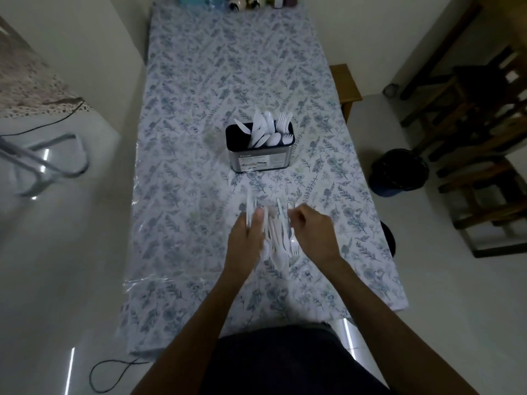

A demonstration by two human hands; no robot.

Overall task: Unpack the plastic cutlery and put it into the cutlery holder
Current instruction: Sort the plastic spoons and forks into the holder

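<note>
White plastic cutlery (278, 240) lies in a loose bunch on the floral tablecloth (199, 95), btwn our two hands, prob still partly in clear wrap. Our left hand (247, 238) pinches a thin white piece w/ thumb, likely to pull it free of the bunch. Our right hand (309, 230) has fingers curled at the wrap edge; exact hold we can't tell. Cutlery holder (261, 155) stands further up the table, apart from the bunch, already w/ spoons, forks & knives upright inside

White cutlery (278, 246), blue-floral tablecloth (199, 81)
</note>
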